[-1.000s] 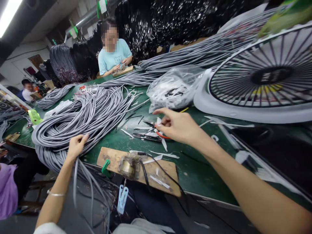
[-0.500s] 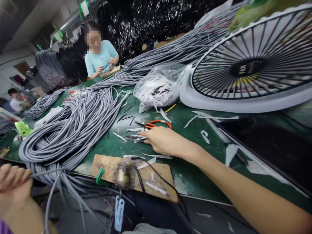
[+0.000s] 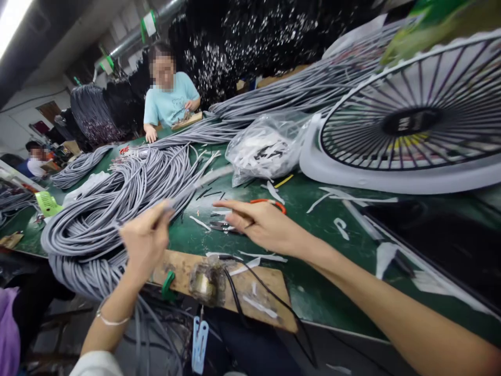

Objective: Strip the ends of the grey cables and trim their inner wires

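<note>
My left hand (image 3: 144, 237) is raised in front of the coiled cables, its fingers closed round a grey cable (image 3: 188, 194). The cable's end sticks out up and to the right, smeared by motion. My right hand (image 3: 260, 222) hovers over the green table with the index finger stretched out, the thumb apart and the other fingers curled; nothing shows in its grip. Below its fingertips lie dark-bladed snips (image 3: 222, 226), partly covered by the hand. Orange-handled pliers (image 3: 274, 202) rest just behind it.
A large bundle of grey cables (image 3: 94, 224) covers the left side. A wooden board (image 3: 270, 284) with a metal pot lies at the front edge. Behind are a bag of white scraps (image 3: 266, 149) and a fan (image 3: 352, 180). A co-worker (image 3: 172, 99) sits across the table.
My left hand has come from the lower left edge up towards the middle with the grey cable. My right hand stays near the tools, its index finger now further extended.
</note>
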